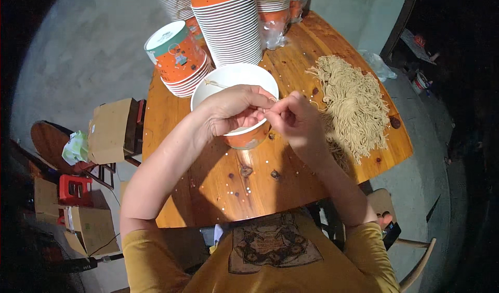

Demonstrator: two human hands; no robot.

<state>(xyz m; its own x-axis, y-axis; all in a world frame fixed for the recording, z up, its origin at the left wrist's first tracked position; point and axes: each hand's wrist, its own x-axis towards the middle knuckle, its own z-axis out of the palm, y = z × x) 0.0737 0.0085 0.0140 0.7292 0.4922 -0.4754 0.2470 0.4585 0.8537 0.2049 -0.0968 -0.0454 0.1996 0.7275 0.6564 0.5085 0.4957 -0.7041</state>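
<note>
My left hand (240, 107) is over the near rim of a paper tub, its fingers curled and its thumb pressed toward the fingertips. My right hand (299, 122) meets it at the rim with thumb and forefinger pinched together. Whatever is between the fingers is too small to make out. The tub (247, 139) is orange outside and white inside, standing upright on the table. A thin tan strand (214, 83) shows against its inner wall, partly hidden by my left hand. Right of my right hand lies a large heap of tan cords (353, 106).
Behind the tub stands a tall stack of nested tubs (228, 28), with a shorter upside-down stack (179, 59) to its left. More stacks in clear plastic (273, 30) are at the back. Small white specks dot the wooden table (260, 189). Cardboard boxes (112, 129) are at left.
</note>
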